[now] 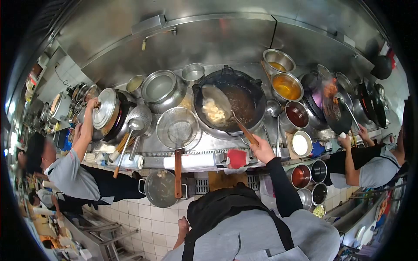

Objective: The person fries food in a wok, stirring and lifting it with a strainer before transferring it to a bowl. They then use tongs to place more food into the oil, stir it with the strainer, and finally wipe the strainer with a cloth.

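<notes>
My right hand (263,148) is wrapped round the wooden handle of a round skimmer (224,101). Pale yellow food pieces (213,111) lie in its bowl, over the left side of a large black wok (259,108) with dark liquid in it. What the pieces are I cannot make out. My left hand (183,225) hangs low beside my apron, fingers curled in, and no object shows in it. Left of the wok, a wire-mesh strainer (177,126) rests on the stove, its wooden handle extending over a two-handled pot (162,193) below.
Metal bowls of orange liquid (287,86) and a pot of dark red sauce (297,114) stand right of the wok. A red cloth (237,159) lies at the counter edge. Co-workers stand left (78,176) and right (376,163); the left one holds a lid (106,111).
</notes>
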Tool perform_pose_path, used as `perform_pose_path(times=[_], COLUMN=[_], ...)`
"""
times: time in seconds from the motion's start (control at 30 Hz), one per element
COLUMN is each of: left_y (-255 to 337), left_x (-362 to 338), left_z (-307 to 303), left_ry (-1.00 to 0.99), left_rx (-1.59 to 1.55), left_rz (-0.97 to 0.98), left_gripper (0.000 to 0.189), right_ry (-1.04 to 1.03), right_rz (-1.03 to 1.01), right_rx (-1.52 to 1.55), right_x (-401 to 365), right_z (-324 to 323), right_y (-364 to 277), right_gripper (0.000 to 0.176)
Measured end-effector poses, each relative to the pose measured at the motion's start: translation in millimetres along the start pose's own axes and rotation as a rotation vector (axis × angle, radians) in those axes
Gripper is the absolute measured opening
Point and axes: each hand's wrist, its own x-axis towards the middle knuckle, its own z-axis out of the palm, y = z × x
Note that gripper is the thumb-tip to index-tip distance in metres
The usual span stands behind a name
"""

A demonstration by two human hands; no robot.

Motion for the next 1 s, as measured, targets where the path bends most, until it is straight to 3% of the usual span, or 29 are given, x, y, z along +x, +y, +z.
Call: perform_pose_path(times=[0.07,0.17,0.23,0.43,0.5,0.53,0.57,0.63,0.7,0.77,0.8,0.87,1.0], left_y=[-6.7,-9.5,-7.0,-29.6,-23.4,-18.8,-15.5,-23.8,-21.9,-0.5,4.9,11.8,18.1], left_x=[9.9,18.8,21.6,20.6,15.8,17.8,17.5,22.5,18.2,11.0,7.0,1.4,-15.5], left_z=[2.3,4.0,5.6,17.6,18.4,18.4,18.3,17.5,18.1,20.9,20.1,18.0,22.4], left_ry=[0.009,0.015,0.018,0.095,0.076,0.055,0.035,-0.005,0.022,0.121,0.124,0.134,0.188], left_rx=[-0.035,-0.121,-0.188,0.084,-0.013,-0.124,-0.236,-0.104,-0.141,-0.349,-0.348,-0.344,-0.330], left_rz=[0.043,-0.025,-0.132,0.106,-0.024,-0.162,-0.299,-0.162,-0.200,-0.407,-0.394,-0.373,-0.376], left_gripper=[0.044,0.042,0.041,0.032,0.035,0.039,0.046,0.046,0.047,0.048,0.048,0.049,0.051], right_ry=[0.022,-0.020,-0.001,0.143,0.203,0.269,0.280,0.297,0.360,0.383,0.409,0.185,-0.063], right_rz=[-0.198,-0.200,-0.233,-0.062,-0.010,-0.088,-0.005,0.159,0.048,-0.008,-0.154,0.262,0.543], right_rx=[-0.336,-0.506,-0.503,-0.361,-0.408,-0.447,-0.431,-0.399,-0.330,-0.297,-0.301,0.123,0.628], right_x=[-2.5,-19.7,-27.1,-40.5,-37.1,-34.1,-32.4,-26.4,-20.4,-15.6,-12.6,-18.8,-23.1], right_z=[-3.4,-27.7,-47.5,-84.4,-90.1,-91.1,-93.7,-96.8,-92.9,-85.7,-80.6,-81.1,-75.8], right_y=[-9.3,-68.0,-75.3,-70.6,-62.0,-54.9,-48.8,-40.9,-15.7,12.6,37.9,23.5,-12.4], right_gripper=[0.052,0.053,0.052,0.048,0.049,0.050,0.051,0.052,0.049,0.050,0.037,0.024,0.008])
